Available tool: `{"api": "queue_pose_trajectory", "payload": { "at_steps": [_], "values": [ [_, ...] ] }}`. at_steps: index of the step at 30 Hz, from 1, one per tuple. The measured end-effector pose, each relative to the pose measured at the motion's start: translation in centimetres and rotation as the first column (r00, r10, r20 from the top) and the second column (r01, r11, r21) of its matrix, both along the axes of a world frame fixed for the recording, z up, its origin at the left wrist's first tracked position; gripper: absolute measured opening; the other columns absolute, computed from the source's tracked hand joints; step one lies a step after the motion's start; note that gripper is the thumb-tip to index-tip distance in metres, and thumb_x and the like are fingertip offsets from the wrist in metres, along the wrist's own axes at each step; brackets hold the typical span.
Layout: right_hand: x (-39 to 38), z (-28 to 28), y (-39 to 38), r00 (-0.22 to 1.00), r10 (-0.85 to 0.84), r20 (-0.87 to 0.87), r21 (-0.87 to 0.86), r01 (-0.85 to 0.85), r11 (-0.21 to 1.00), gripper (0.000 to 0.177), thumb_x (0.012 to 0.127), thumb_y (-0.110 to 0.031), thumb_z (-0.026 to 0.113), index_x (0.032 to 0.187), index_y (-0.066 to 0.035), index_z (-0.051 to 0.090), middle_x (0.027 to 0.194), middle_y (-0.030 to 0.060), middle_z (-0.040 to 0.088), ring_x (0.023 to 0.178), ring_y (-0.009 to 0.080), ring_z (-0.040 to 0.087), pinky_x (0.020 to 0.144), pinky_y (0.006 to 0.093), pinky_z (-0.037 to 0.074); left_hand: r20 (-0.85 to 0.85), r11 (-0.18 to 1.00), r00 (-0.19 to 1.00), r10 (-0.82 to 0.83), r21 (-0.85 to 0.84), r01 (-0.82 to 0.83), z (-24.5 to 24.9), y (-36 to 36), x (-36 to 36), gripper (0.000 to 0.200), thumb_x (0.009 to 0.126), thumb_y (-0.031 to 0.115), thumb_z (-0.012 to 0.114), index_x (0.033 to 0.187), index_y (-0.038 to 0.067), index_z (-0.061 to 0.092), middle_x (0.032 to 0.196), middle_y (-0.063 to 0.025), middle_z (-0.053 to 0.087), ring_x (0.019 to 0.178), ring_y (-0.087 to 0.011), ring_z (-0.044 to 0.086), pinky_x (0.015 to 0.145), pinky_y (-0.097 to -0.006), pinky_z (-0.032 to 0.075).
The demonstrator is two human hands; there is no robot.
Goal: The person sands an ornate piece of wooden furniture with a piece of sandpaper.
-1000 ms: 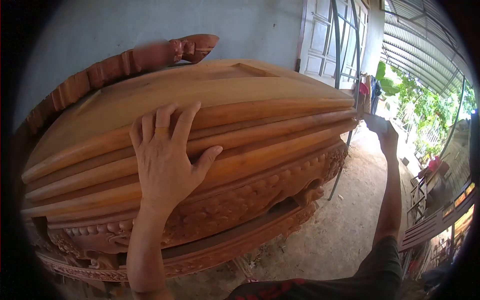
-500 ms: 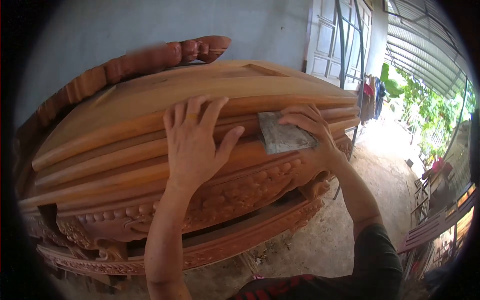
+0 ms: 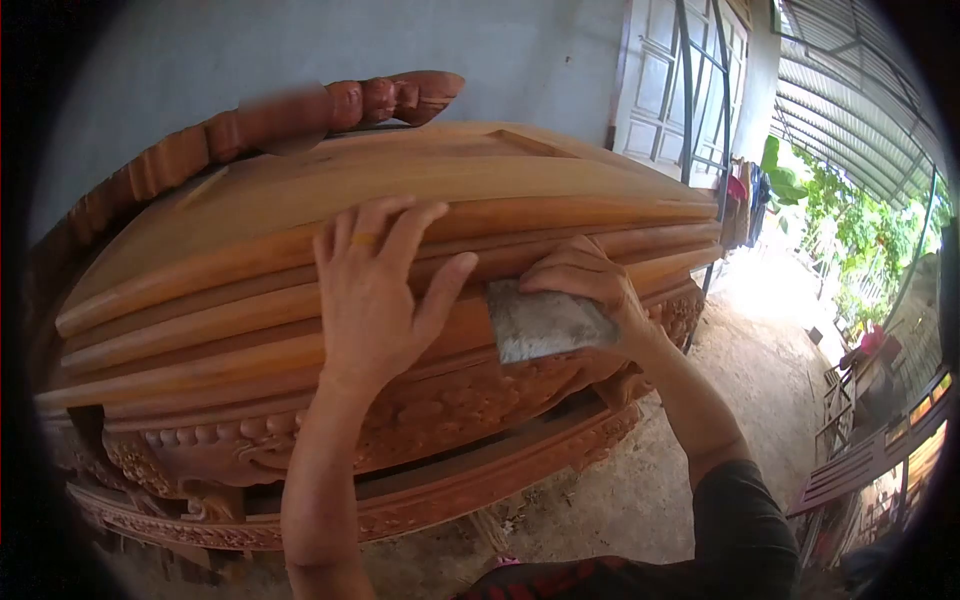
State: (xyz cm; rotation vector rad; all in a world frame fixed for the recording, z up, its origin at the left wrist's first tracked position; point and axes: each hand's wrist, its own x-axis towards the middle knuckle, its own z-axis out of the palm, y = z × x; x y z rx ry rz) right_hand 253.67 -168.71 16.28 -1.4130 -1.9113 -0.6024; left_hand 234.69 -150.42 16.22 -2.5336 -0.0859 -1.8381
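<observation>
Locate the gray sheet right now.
Head view, just right of centre: the gray sheet is in the right hand, over the lower ridges of the wooden molding, to the right of the left hand.

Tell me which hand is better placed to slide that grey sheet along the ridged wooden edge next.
Probably the right hand: it holds the grey sheet at the ridged wooden edge. The left hand lies spread on that edge, not gripping the sheet.
</observation>
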Motion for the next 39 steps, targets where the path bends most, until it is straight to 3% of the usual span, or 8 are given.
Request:
{"api": "queue_pose_trajectory", "payload": {
  "at_steps": [11,16,21,23,28,30,35,39],
  "values": [
    [28.9,-4.5,-20.7,0.751,-0.566,-0.340,0.105,0.629,0.771,0.033,0.088,-0.007,0.075,0.118,0.000,0.063,0.113,0.0135,0.068,0.105,0.0240,0.066,0.089,0.0358,0.053,-0.043,0.986,0.988,0.149,0.081,-0.146,0.0,-0.3,0.9,0.039,0.088,0.037,0.072,0.117,0.011,0.068,0.119,-0.0089,0.056,0.114,-0.0308,0.052,0.101,-0.0476,0.035],
    [36.1,-6.6,-31.7,0.436,-0.898,-0.063,0.201,0.886,0.417,0.024,0.098,-0.010,0.057,0.117,0.002,0.065,0.104,0.0203,0.070,0.098,0.0357,0.068,0.086,0.0412,0.053,-0.038,0.977,0.983,0.181,0.120,-0.176,0.0,-0.5,1.1,0.039,0.088,0.036,0.072,0.118,0.011,0.067,0.120,-0.0085,0.055,0.114,-0.0318,0.051,0.100,-0.0479,0.035],
    [23.3,-4.6,-20.3,0.689,-0.616,-0.382,0.330,0.724,0.606,0.029,0.097,-0.009,0.053,0.124,-0.002,0.064,0.118,0.0177,0.068,0.108,0.0316,0.067,0.095,0.0396,0.051,-0.094,0.947,0.956,0.279,0.192,-0.257,0.0,-1.5,1.2,0.040,0.089,0.033,0.070,0.123,0.013,0.065,0.131,-0.0088,0.055,0.117,-0.0325,0.051,0.103,-0.0471,0.036],
    [17.8,-2.3,-14.1,0.778,-0.606,0.165,0.447,0.488,0.749,0.040,0.085,-0.013,0.066,0.123,-0.004,0.065,0.124,0.0164,0.066,0.118,0.0366,0.060,0.103,0.0467,0.046,-0.080,0.936,0.953,0.293,0.227,-0.269,-0.1,-1.5,1.4,0.042,0.089,0.036,0.070,0.125,0.014,0.065,0.131,-0.0105,0.054,0.117,-0.0343,0.051,0.102,-0.0506,0.035],
    [4.9,-2.6,-1.9,0.789,-0.583,0.195,0.293,0.520,0.802,0.024,0.083,-0.016,0.059,0.105,-0.006,0.066,0.109,0.0164,0.065,0.109,0.0345,0.061,0.096,0.0490,0.047,-0.118,0.922,0.932,0.342,0.236,-0.308,-0.6,-2.2,1.3,0.036,0.095,0.032,0.061,0.125,0.011,0.066,0.136,-0.0139,0.054,0.122,-0.0377,0.051,0.101,-0.0527,0.036],
    [2.1,-4.8,2.3,0.841,-0.406,0.357,0.448,0.227,0.865,0.050,0.086,-0.018,0.060,0.135,-0.015,0.056,0.130,0.0194,0.056,0.132,0.0377,0.048,0.109,0.0529,0.038,-0.114,0.923,0.930,0.350,0.209,-0.322,-0.7,-2.0,1.2,0.035,0.099,0.031,0.055,0.123,0.008,0.067,0.138,-0.0157,0.054,0.124,-0.0381,0.051,0.102,-0.0530,0.036],
    [4.7,-4.7,0.8,0.907,-0.220,0.360,0.351,0.087,0.932,0.073,0.082,-0.015,0.067,0.147,-0.035,0.042,0.153,0.0132,0.039,0.140,0.0385,0.041,0.114,0.0554,0.036,-0.022,0.847,0.881,0.472,0.290,-0.446,-4.6,-1.8,1.0,0.050,0.103,0.044,0.044,0.136,0.009,0.059,0.141,-0.0154,0.053,0.127,-0.0363,0.050,0.103,-0.0522,0.035],
    [14.3,-4.8,-7.2,0.818,-0.529,0.226,0.474,0.382,0.793,0.083,0.066,0.004,0.069,0.139,-0.031,0.055,0.147,0.0077,0.050,0.140,0.0331,0.043,0.114,0.0500,0.039,0.004,0.699,0.762,0.648,0.396,-0.596,-5.6,-2.5,1.3,0.072,0.099,0.062,0.041,0.149,0.010,0.045,0.143,-0.0152,0.050,0.128,-0.0374,0.047,0.103,-0.0540,0.033]
  ]
}}
